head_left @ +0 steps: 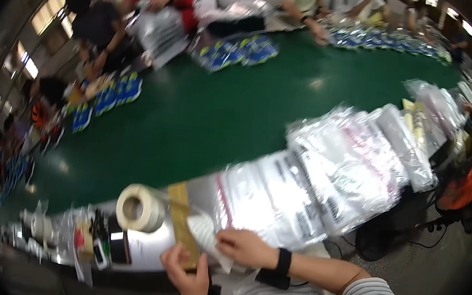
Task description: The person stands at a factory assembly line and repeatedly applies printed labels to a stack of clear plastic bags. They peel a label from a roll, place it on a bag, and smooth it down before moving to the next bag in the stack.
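Observation:
My right hand (247, 248) is closed, fingertips pinched on a white strip of labels (202, 230) near the table's front edge. The strip seems to run back toward a thick roll of white labels (140, 209) standing to its left. Just below, my left hand (190, 273) has its thumb and fingers apart, with nothing plainly between them. It is close to the lower end of a tan band (183, 218) that crosses the table edge. Blur hides whether the left fingertips touch that band.
Clear plastic bags (271, 196) lie in piles along the near edge to the right. A phone (118, 242) and small items lie left of the roll. Across the green table (192, 118), several people handle blue packages (239, 52). An orange fan (467, 185) stands at right.

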A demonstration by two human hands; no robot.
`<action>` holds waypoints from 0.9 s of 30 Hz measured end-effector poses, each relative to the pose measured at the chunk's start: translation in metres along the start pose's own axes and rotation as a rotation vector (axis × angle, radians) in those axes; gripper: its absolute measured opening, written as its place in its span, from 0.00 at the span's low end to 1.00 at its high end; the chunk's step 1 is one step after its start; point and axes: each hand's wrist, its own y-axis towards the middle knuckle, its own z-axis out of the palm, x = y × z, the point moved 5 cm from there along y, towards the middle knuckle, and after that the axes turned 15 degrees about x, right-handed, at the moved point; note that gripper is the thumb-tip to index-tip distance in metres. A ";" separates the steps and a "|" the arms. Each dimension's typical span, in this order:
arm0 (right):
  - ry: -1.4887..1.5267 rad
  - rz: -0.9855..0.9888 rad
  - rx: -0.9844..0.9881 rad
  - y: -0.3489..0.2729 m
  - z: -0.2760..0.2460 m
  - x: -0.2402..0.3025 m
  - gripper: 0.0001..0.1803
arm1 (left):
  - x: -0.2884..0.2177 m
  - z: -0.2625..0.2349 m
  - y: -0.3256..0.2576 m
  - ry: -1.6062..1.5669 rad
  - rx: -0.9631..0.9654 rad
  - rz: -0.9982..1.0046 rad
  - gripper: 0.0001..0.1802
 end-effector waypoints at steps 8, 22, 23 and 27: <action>-0.051 -0.168 0.078 0.017 0.011 0.001 0.08 | 0.003 0.019 0.018 -0.538 0.205 -0.295 0.07; -0.786 0.261 -0.423 -0.026 -0.042 -0.036 0.30 | -0.032 0.077 0.005 0.129 0.515 0.418 0.25; -0.833 0.354 -0.386 -0.030 -0.043 -0.041 0.33 | -0.022 0.088 -0.001 0.224 0.601 0.411 0.30; -0.849 0.353 -0.435 -0.035 -0.040 -0.047 0.17 | -0.001 0.095 -0.011 0.263 0.775 0.295 0.36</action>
